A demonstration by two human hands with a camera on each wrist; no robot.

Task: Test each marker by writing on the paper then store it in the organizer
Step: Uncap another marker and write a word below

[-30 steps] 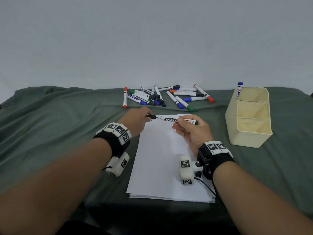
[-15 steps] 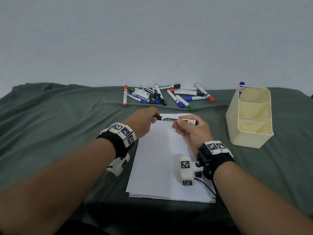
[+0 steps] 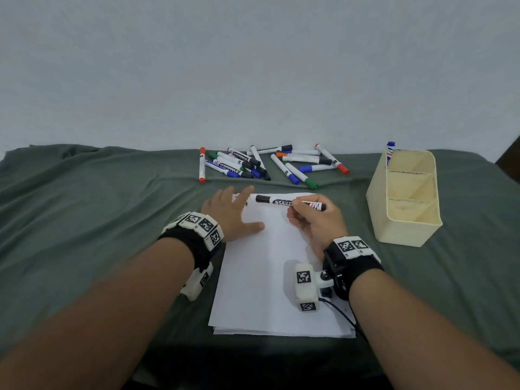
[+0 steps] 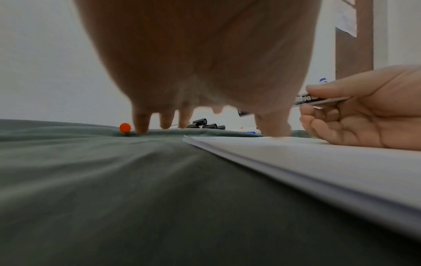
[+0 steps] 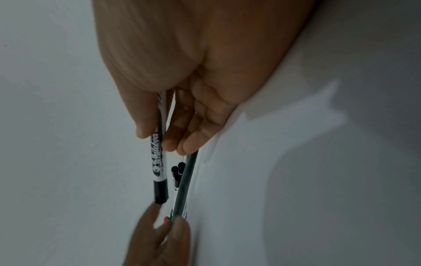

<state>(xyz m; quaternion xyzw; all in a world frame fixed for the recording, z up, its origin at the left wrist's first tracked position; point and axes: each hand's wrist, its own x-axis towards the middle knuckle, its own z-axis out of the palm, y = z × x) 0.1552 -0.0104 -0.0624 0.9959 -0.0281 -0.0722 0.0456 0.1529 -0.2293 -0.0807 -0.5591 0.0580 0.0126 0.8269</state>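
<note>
My right hand (image 3: 312, 218) pinches a white marker with a black cap (image 3: 284, 202) and holds it level over the top edge of the white paper stack (image 3: 270, 277). The same marker (image 5: 159, 171) shows capped in the right wrist view, between thumb and fingers. My left hand (image 3: 230, 212) lies spread with straight fingers at the paper's top left corner, its fingertips (image 4: 142, 126) down on the cloth and the thumb on the paper (image 4: 318, 162). It holds nothing. A cream organizer (image 3: 405, 229) with three compartments stands to the right, one blue-capped marker (image 3: 390, 152) upright in its far compartment.
Several loose markers (image 3: 270, 164) with red, blue, green, black and orange caps lie in a heap behind the paper. A green cloth (image 3: 98, 220) covers the table. A plain wall stands behind.
My left hand brought the black cap onto the marker's tip, then let go and spread flat at the paper's corner. The right hand kept the marker where it was.
</note>
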